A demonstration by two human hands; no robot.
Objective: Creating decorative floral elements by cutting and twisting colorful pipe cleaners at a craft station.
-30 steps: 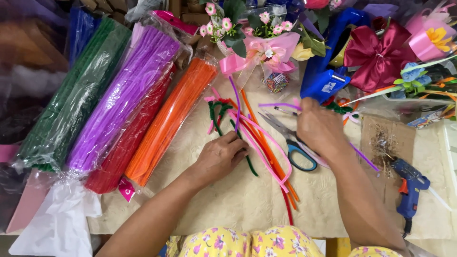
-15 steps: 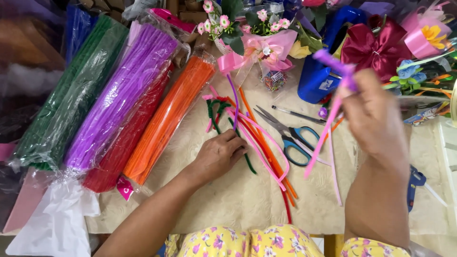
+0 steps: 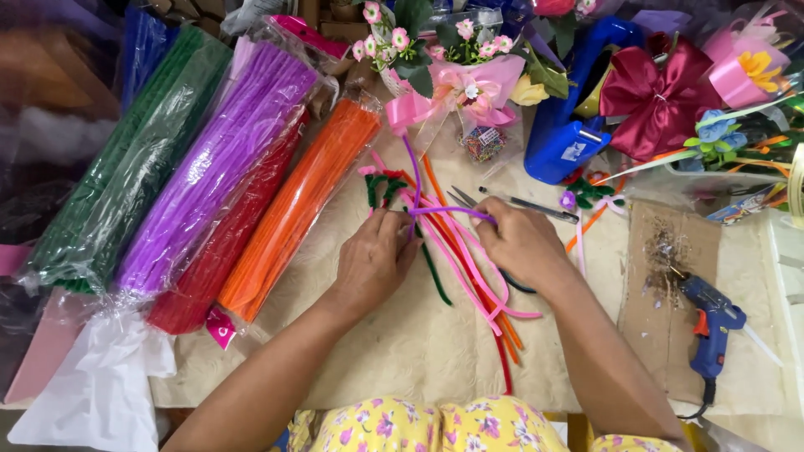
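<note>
Two hands pinching purple pipe cleaner, orange bundle perhaps bagged, left.

Blue glue gun — maroon bow — scissors.

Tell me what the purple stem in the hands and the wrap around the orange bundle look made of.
Thin purple fuzzy stem: looks like a chenille-covered wire, matte and fuzzy, holding a bend between left hand and right hand. Clear wrap on the orange bundle: thin glossy plastic film, glinting and wrinkled.

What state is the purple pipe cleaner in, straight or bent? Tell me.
Bent: the purple pipe cleaner turns sharply between the left hand and right hand.
</note>
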